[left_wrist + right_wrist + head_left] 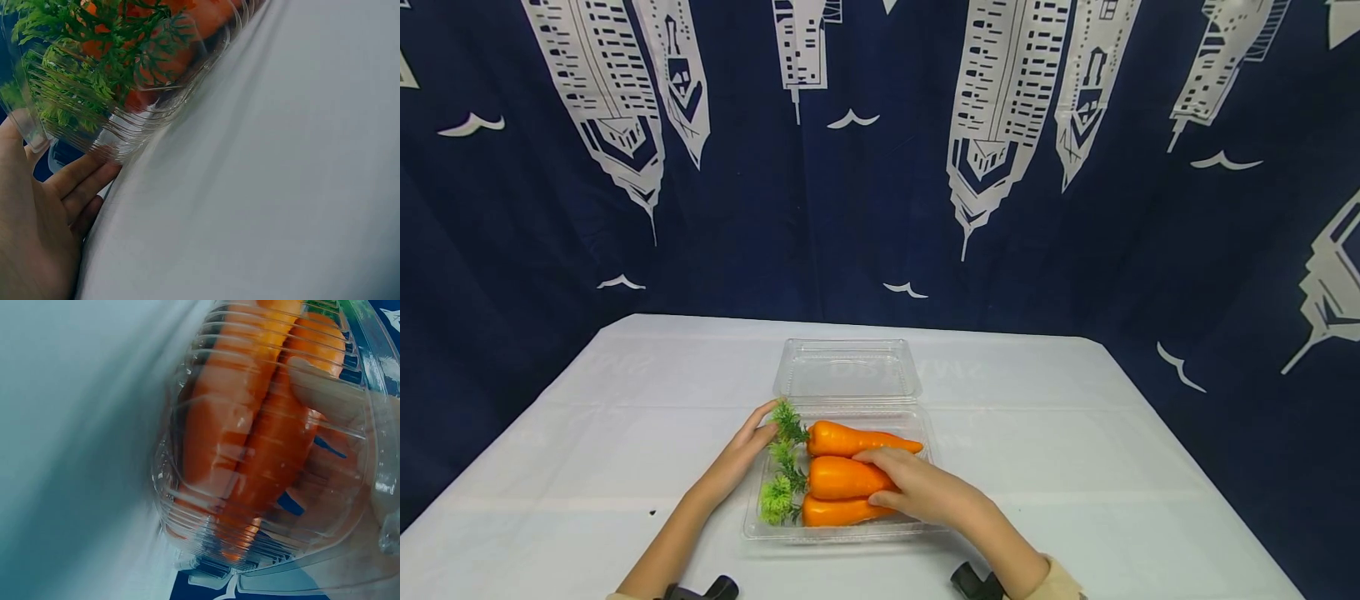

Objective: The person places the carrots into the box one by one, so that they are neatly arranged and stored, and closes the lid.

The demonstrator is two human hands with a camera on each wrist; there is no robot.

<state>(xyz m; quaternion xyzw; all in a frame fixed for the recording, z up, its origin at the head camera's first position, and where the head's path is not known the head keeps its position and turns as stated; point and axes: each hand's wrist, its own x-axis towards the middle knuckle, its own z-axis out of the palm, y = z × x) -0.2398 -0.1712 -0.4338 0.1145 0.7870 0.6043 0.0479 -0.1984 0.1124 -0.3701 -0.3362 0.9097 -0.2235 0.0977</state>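
Observation:
Three orange carrots with green tops lie side by side in a clear plastic clamshell box (842, 536). The rear carrot (842, 437), the middle carrot (842, 477) and the front carrot (835, 512) point their tips to the right. My right hand (928, 487) grips the middle carrot from above, fingers on its far side and thumb on its near side. Through the box wall, the right wrist view shows the thumb (325, 387) against a carrot. At the box's left side, my left hand (748, 442) touches the rim beside the leafy tops (784, 454), its fingers fairly straight.
The box's hinged lid (848, 368) lies folded back on the far side. White cloth covers the table (1052, 450). Behind it hangs a dark blue curtain (872, 208) printed with white buildings. A small dark speck (652, 512) is on the cloth at left.

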